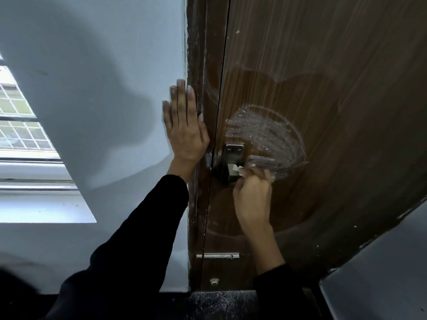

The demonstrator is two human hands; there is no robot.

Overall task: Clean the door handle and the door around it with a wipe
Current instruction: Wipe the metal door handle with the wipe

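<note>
Left hand [183,125]: open and flat, fingers together and pointing up, palm pressed against the surface ahead.
Left arm: reaches up and forward, nearly straight, in a black sleeve to the wrist.
Right hand [251,195]: curled closed, fingertips bunched on a white wipe [239,170], blurred.
Right arm: raised, wrist bare, black sleeve lower down the forearm.

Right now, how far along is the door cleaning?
Done: wet streaks arc over the door above the handle. In hand: the right hand rubs a wipe at the handle; the left hand rests flat on the wall. Left: the dry door below.
</note>
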